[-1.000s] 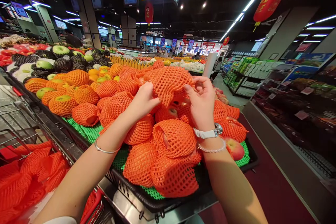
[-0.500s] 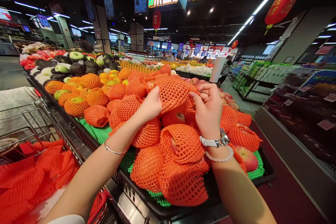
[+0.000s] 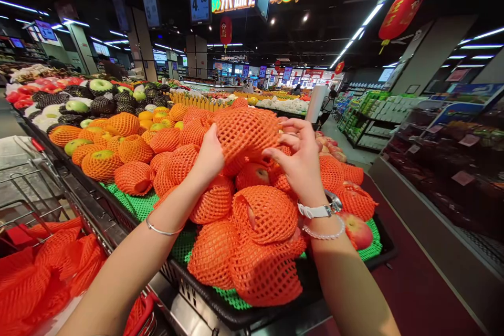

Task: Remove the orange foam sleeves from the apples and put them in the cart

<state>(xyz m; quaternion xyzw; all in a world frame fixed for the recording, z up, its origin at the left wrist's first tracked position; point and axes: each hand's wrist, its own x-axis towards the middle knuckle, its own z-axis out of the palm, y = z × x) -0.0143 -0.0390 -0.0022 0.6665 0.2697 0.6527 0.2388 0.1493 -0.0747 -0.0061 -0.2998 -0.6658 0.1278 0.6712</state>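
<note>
My left hand point(image 3: 208, 156) and my right hand point(image 3: 301, 160) together hold an orange foam net sleeve point(image 3: 246, 132) above a heap of apples wrapped in the same orange netting point(image 3: 263, 215). The left hand's fingers grip the sleeve's left edge. My right thumb and fingers pinch its right edge. A partly uncovered apple point(image 3: 255, 173) lies just under the sleeve. A bare red apple point(image 3: 356, 230) rests at the heap's right edge, by my right wrist. The heap sits in a black crate point(image 3: 220, 304) lined with green mesh point(image 3: 137, 200).
More netted fruit point(image 3: 102, 160), green apples and dark-netted fruit point(image 3: 79, 100) fill the display to the left. A shopping cart point(image 3: 35, 210) with loose orange nets point(image 3: 43, 273) stands at lower left. An aisle with red floor point(image 3: 417, 294) and shelves point(image 3: 444, 168) runs on the right.
Both hands have lifted the net sleeve slightly and drawn it taut into a rounder shape. The view has shifted a little.
</note>
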